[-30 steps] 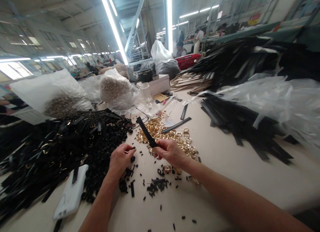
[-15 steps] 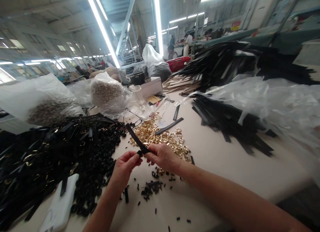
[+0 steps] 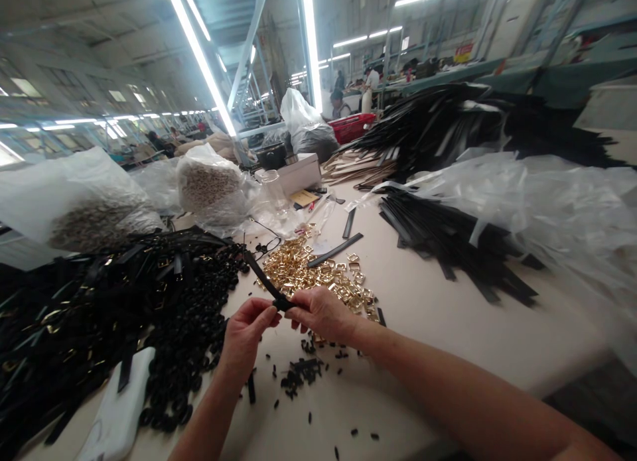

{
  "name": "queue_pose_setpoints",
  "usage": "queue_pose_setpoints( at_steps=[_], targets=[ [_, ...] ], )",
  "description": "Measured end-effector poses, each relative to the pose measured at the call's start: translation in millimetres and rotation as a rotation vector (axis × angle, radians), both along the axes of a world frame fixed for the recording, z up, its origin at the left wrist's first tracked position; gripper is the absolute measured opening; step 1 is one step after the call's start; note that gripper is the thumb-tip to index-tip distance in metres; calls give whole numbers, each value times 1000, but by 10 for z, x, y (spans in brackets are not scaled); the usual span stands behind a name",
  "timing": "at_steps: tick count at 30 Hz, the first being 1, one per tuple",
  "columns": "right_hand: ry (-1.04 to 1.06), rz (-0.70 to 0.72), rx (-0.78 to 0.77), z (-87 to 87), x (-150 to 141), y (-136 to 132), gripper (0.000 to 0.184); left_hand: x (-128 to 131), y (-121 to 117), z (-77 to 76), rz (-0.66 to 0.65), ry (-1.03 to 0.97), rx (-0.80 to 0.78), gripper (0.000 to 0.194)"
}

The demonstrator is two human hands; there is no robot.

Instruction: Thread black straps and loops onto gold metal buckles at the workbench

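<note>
My right hand (image 3: 323, 312) pinches the near end of a narrow black strap (image 3: 261, 276) that slants up and to the left. My left hand (image 3: 246, 331) is closed in a pinch at that same end, fingertips meeting the right hand's; a small black piece seems to sit between them. Just behind my hands lies a heap of gold metal buckles (image 3: 313, 270). Small black loops and bits (image 3: 298, 375) are scattered on the table below my hands. A mound of black loops (image 3: 194, 315) lies to the left.
A tangle of finished black straps (image 3: 74, 315) fills the left. A white phone (image 3: 119, 414) lies near the front left. Bags of hardware (image 3: 212, 186) stand behind. Long black strips (image 3: 448, 239) and clear plastic sheeting (image 3: 557, 202) cover the right. People work far back.
My left hand rose from the table's black loops and met my right hand at the strap's near end. The view shifted slightly left.
</note>
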State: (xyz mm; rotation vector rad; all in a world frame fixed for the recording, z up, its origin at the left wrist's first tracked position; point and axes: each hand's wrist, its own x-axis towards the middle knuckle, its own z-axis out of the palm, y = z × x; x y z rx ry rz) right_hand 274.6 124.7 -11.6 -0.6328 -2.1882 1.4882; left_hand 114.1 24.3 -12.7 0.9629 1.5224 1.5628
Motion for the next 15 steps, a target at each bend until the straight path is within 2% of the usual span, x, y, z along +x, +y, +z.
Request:
queue_pose_setpoints(
  at_steps=[4, 7, 11, 15],
  targets=[
    [-31, 48, 5, 30, 23, 5, 16, 29, -2, 59, 1, 59, 51, 31],
    [-68, 77, 23, 61, 47, 21, 15, 27, -6, 110, -26, 82, -11, 34],
    [-126, 133, 125, 104, 88, 55, 15, -5, -18, 133, -94, 93, -86, 31],
    [-166, 161, 170, 138, 117, 77, 16, -12, -40, 109, -132, 139, -26, 23]
  ],
)
